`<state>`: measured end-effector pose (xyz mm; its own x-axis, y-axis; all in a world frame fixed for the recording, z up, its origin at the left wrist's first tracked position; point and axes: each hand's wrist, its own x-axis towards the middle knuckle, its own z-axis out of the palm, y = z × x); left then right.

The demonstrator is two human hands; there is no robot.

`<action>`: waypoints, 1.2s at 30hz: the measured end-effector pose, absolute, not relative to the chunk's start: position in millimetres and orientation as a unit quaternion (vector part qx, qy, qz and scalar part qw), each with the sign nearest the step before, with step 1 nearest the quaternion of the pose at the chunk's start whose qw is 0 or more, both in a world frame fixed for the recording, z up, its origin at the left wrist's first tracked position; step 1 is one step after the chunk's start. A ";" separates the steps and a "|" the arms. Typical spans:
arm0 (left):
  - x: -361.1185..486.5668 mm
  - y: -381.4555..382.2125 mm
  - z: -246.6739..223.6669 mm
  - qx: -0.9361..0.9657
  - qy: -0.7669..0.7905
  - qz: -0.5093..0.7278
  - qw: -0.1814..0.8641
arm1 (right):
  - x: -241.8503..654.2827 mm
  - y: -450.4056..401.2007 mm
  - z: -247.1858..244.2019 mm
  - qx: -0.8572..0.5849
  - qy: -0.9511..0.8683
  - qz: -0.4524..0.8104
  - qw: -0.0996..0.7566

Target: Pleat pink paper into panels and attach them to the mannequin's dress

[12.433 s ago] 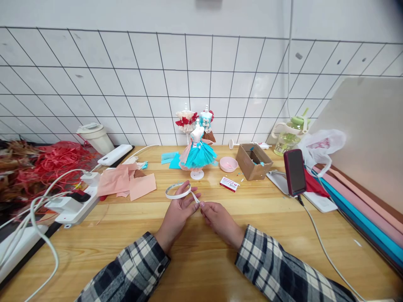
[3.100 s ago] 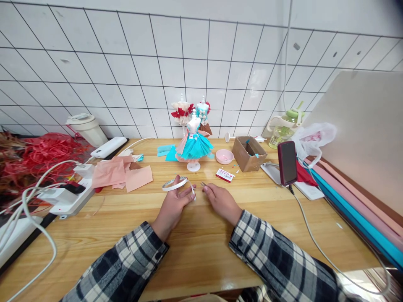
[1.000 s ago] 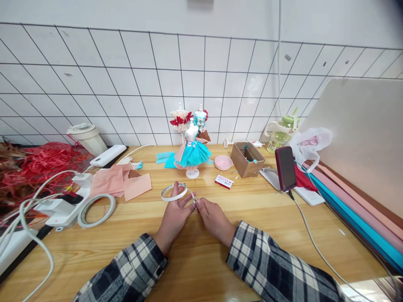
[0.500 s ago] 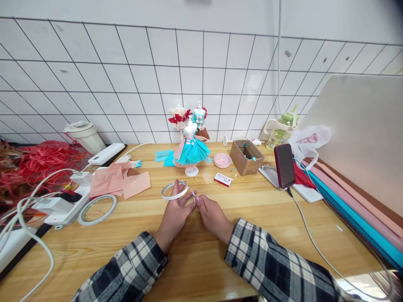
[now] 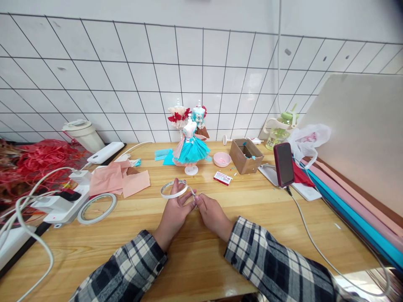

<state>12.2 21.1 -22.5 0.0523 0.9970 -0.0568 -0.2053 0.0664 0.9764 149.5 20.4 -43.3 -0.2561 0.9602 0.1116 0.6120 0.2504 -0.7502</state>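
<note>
Basically, we've got the white tape roll (image 5: pixel 170 196) in front of the turquoise dress form (image 5: pixel 191 152), hooked round our left hand (image 5: pixel 173 219), fingers half spread. Our right hand (image 5: pixel 214 213) has fingertips pinched together at the roll's loose end; anything else in that grip, we can't tell. Right of the form: pink bowl (image 5: pixel 222 160), cardboard box (image 5: pixel 244 161). Left: peach sheets (image 5: pixel 136 183).

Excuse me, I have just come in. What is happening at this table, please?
A person sits with both hands on a roll of white tape. The ring is around fingers of the left hand, and the right hand is at the loose end; any small tool there is too hard to make out. A second roll lies near the power strip. Behind the hands stands a small dress form with a turquoise skirt.
</note>
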 end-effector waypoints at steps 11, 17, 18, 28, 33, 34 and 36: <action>13.8 20.4 -22.8 0.433 0.448 0.528 0.578 | 147.5 18.4 -41.1 -0.536 -0.724 0.301 0.313; 13.2 20.3 -24.7 0.430 0.446 0.529 0.580 | 147.2 18.1 -39.6 -0.543 -0.725 0.296 0.304; 13.2 20.3 -25.0 0.429 0.446 0.529 0.581 | 147.1 18.0 -39.1 -0.542 -0.726 0.295 0.304; 13.1 19.9 -25.5 0.425 0.448 0.527 0.584 | 147.7 18.0 -39.4 -0.534 -0.730 0.289 0.315; 13.4 19.9 -25.4 0.418 0.451 0.525 0.589 | 147.7 17.9 -38.2 -0.537 -0.737 0.281 0.300; 13.5 19.8 -24.8 0.416 0.452 0.524 0.590 | 148.0 18.1 -37.8 -0.541 -0.739 0.277 0.292; 13.3 19.6 -23.5 0.413 0.454 0.521 0.593 | 150.4 19.7 -36.0 -0.544 -0.744 0.272 0.276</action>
<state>13.3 19.6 -23.5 0.0448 0.9930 -0.1090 -0.2430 0.1167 0.9630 150.4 19.7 -36.0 -0.2565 0.9597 0.1148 0.6593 0.2606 -0.7052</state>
